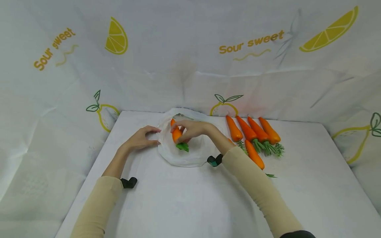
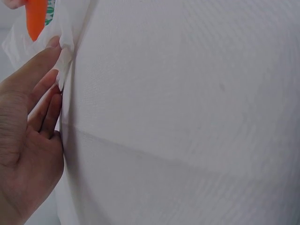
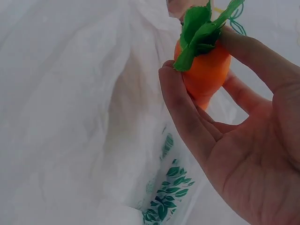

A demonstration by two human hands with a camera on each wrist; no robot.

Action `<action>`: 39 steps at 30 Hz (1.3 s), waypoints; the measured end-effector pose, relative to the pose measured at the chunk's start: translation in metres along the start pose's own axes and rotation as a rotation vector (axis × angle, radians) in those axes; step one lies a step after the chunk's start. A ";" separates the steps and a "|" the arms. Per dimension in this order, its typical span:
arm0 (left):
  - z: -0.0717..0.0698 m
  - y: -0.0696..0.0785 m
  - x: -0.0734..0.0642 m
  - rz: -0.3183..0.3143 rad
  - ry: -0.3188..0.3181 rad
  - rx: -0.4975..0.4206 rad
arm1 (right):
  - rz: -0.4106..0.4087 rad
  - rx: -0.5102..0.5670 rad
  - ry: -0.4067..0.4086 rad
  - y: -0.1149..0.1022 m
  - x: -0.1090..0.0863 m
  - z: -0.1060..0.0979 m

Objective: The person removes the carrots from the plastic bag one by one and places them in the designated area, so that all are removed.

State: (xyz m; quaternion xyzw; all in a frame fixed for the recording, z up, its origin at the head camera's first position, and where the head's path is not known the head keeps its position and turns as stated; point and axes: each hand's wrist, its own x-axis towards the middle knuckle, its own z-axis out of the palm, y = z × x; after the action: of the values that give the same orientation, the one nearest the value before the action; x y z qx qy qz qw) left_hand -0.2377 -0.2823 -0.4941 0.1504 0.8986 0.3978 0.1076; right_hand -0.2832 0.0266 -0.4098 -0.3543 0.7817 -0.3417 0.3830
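A white plastic bag (image 1: 178,160) with a green leaf print lies spread on the table. My right hand (image 1: 194,128) grips an orange toy carrot (image 1: 176,135) over the bag, fingers on one side and thumb on the other. Its green fabric leaves (image 3: 194,40) point toward me, and its tapered tip points away. At the bag's left edge, my left hand (image 1: 141,138) pinches the thin plastic between thumb and fingers, as the left wrist view shows. That view also catches the carrot's tip (image 2: 35,21) near the bag's printed side.
Several more toy carrots (image 1: 257,130) lie to the right of the bag, tops toward me. One carrot (image 1: 254,154) lies nearer, partly behind the right forearm. A white cloth wall (image 1: 166,66) with lemon prints rises behind the table (image 1: 178,198).
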 end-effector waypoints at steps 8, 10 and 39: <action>0.001 0.001 0.001 -0.011 0.003 0.000 | -0.023 -0.093 0.015 -0.013 -0.034 -0.010; 0.001 0.002 0.000 -0.011 0.005 0.003 | -0.022 -0.114 0.036 -0.016 -0.044 -0.013; 0.002 0.002 -0.001 -0.009 0.007 -0.002 | 0.054 -0.233 0.370 0.002 -0.223 -0.041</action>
State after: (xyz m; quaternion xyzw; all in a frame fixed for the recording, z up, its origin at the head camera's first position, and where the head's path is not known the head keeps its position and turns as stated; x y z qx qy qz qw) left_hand -0.2358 -0.2805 -0.4938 0.1447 0.8993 0.3988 0.1064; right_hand -0.2165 0.2204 -0.3126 -0.3066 0.8820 -0.2977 0.1986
